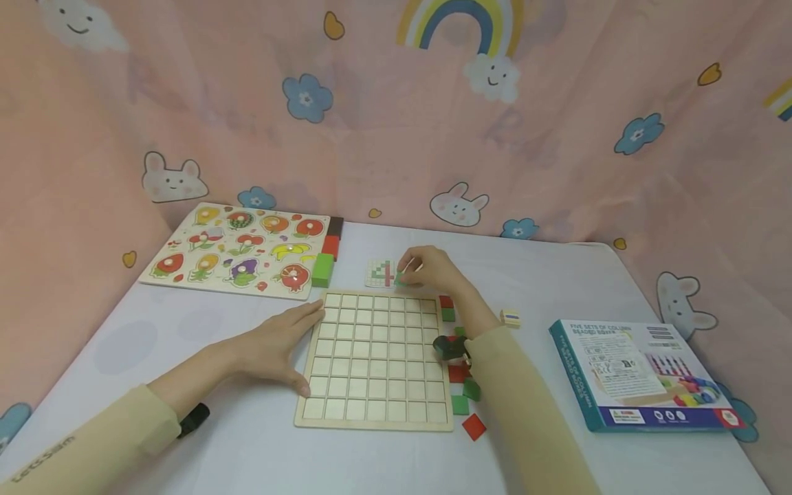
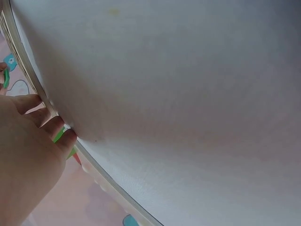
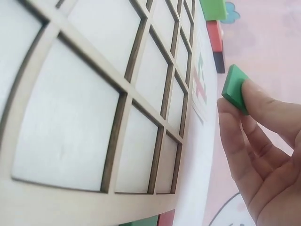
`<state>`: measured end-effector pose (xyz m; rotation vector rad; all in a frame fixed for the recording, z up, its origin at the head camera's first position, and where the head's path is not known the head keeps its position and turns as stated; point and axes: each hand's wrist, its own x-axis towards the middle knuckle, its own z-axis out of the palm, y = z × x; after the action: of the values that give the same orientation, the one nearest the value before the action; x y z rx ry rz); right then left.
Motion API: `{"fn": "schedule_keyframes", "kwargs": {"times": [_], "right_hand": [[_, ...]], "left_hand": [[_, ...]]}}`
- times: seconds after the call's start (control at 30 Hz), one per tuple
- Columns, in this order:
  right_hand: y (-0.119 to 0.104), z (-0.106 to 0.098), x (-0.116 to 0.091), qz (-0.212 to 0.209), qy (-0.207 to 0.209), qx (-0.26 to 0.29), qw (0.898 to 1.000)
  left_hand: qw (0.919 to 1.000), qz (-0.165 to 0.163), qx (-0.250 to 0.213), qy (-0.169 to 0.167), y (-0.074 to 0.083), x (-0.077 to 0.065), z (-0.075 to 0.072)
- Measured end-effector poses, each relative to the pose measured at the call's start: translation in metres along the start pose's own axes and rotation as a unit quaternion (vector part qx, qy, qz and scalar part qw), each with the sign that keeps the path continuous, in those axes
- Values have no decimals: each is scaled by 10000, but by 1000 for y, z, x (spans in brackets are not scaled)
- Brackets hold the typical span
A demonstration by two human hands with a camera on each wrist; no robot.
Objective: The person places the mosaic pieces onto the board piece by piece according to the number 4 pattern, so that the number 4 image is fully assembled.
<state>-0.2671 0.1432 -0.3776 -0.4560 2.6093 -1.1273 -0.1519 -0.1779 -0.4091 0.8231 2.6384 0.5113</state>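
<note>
Between thumb and fingers, my right hand (image 1: 433, 269) pinches a green square tile (image 3: 235, 88), held up beyond the far edge of a wooden grid board (image 1: 379, 423). A small pattern card (image 1: 379, 272) with green and red squares lies just left of that hand, partly covered by it in the head view. My left hand (image 1: 272, 345) has its fingers spread along the board's left edge, fingertips and thumb touching the frame. In the right wrist view, the board's visible square cells hold no tiles.
Red and green tiles (image 1: 474, 427) lie along the board's right side, partly under the right forearm. A fruit puzzle board (image 1: 272, 234) sits at back left, beside green (image 1: 322, 270), red and dark blocks. A boxed toy (image 1: 643, 375) lies at right, a small yellowish block (image 1: 510, 317) nearer.
</note>
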Motion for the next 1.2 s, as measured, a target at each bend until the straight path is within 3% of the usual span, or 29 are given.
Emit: {"fn": "schedule_keyframes", "kwargs": {"times": [0.37, 0.57, 1.2], "right_hand": [[-2, 8, 0, 119, -843, -628, 9944], [-7, 11, -2, -28, -844, -890, 9925], [-7, 15, -5, 30, -862, -953, 9917]], "left_hand": [[10000, 24, 56, 18, -1, 0, 0], [10000, 42, 53, 39, -2, 0, 2], [10000, -6, 20, 0, 2, -1, -2]]}}
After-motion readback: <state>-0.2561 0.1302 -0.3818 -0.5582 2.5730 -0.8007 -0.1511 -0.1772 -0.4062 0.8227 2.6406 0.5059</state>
